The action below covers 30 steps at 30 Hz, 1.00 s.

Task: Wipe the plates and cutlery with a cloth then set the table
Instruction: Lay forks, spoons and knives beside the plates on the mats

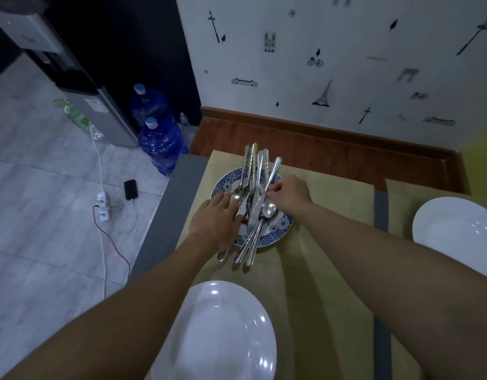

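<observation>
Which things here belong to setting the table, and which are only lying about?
For the job: cutlery pile, blue patterned plate, near white plate, right white plate, placemats.
Lying about, on the floor: blue water jugs, phone, power strip.

- I can read no words, brands or numbers anywhere in my view.
- The white label on the grey water dispenser is too blurred for me to read.
- The wall carries only small black drawings, with no lettering I can make out.
</observation>
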Tool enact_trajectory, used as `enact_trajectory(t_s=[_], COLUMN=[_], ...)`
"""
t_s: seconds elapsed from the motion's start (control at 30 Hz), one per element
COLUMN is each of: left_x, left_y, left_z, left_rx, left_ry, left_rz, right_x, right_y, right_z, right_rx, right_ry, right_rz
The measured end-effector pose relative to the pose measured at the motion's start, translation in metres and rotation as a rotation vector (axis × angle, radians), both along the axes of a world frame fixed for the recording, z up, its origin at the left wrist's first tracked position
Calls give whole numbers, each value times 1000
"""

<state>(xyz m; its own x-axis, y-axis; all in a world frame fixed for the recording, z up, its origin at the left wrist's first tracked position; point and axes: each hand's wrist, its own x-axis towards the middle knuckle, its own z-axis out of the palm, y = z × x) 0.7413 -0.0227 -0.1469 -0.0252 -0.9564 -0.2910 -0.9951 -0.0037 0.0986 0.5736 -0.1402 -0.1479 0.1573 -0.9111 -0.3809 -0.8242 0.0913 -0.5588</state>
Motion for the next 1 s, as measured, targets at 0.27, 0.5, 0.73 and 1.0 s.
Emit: enact_trajectory(t_s=[0.27, 0.5, 0.73, 1.0], left_x=[6, 3, 2, 2], left_y=[7, 4, 4, 2], left_z=[-3, -1, -3, -4], left_rx=[114, 163, 169, 179], left_ry=[-3, -49, -75, -84], left_rz=[21, 6, 5, 2], right_x=[-5, -13, -26, -40], right_y=[-1, 5, 9, 20], right_z=[7, 15, 23, 30], right_rx=[35, 59, 92, 120], right_ry=[127, 126, 110, 73], right_rz=[116, 178, 145, 73])
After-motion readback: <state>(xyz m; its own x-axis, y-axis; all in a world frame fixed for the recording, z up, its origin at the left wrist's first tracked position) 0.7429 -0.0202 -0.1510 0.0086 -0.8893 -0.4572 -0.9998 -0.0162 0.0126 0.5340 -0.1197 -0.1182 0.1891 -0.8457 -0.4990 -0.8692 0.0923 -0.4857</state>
